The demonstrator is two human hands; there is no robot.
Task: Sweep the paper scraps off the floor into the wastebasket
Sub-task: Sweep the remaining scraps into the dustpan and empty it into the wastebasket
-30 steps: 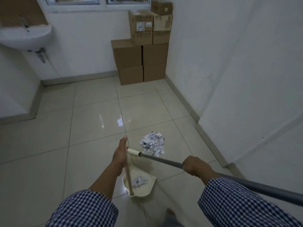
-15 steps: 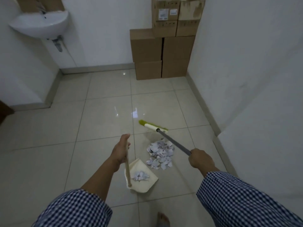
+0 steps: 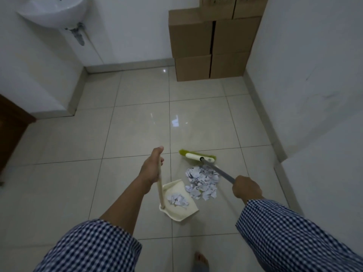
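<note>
Left hand (image 3: 151, 169) gripped the dustpan (image 3: 179, 203) handle; right hand (image 3: 246, 188) gripped the broom (image 3: 198, 156) beyond the scraps (image 3: 202, 182) beside the dustpan.

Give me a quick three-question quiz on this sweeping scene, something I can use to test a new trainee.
1. True or false: the cream plastic dustpan already holds some torn white paper scraps.
2. Multiple choice: the left hand grips A) the dustpan's pale upright stick handle, B) a wastebasket, C) nothing.
3. Fill in: seen from the person, the green-bristled broom head sits on the ___ side of the floor pile of scraps.

Key: 1 true. 2 A. 3 far; the right hand grips the broom's grey metal pole.
</note>
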